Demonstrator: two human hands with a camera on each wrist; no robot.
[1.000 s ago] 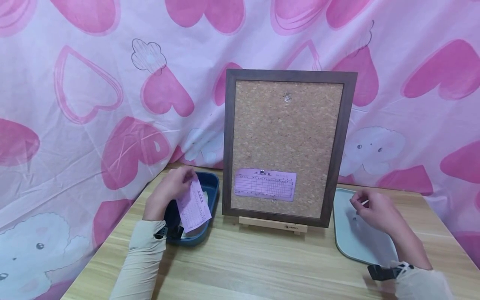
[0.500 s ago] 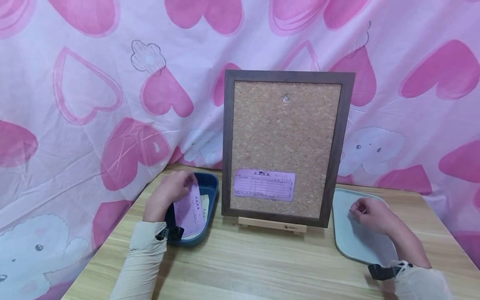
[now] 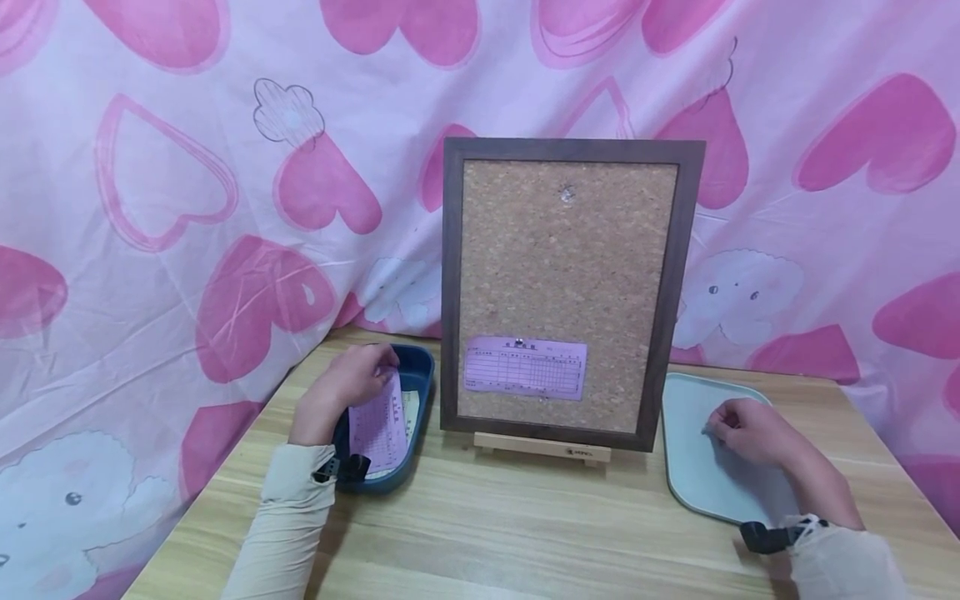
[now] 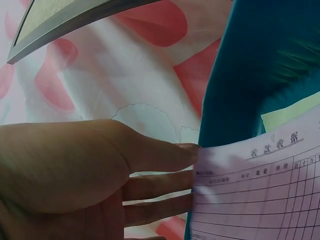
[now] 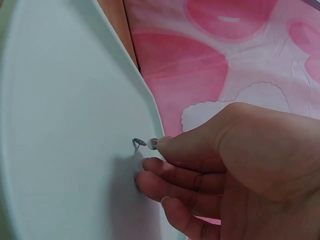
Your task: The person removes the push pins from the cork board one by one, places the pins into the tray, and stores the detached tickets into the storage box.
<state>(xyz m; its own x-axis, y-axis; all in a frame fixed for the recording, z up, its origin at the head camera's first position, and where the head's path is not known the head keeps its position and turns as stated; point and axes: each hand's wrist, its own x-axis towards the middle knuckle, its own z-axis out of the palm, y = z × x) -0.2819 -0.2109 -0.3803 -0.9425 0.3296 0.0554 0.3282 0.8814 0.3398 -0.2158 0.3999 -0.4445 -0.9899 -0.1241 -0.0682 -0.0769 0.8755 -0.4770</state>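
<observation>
A pink printed receipt slip (image 3: 381,427) hangs upright-tilted inside the dark blue bin (image 3: 424,400), over paler paper. My left hand (image 3: 352,382) pinches its upper edge; in the left wrist view the thumb (image 4: 165,152) lies at that edge, with the other fingers below. On the right, my right hand (image 3: 753,429) is low over the pale green tray (image 3: 686,396). The right wrist view shows a silver thumbtack (image 5: 152,144) pinched at the thumb tip, the index finger mostly hidden. Another thumbtack (image 5: 139,142) sits right beside it on the tray.
A framed corkboard (image 3: 566,267) leans on a small wooden stand (image 3: 540,448) between the bin and tray. Another pink slip (image 3: 525,371) is pinned low on it, with a cluster of clear pins (image 3: 567,193) near the top. Behind hangs a pink heart-print cloth (image 3: 172,333).
The left hand has lowered slightly, and the slip has swung from jutting over the bin's front to lying deeper inside it. The right hand has shifted slightly downward over the tray.
</observation>
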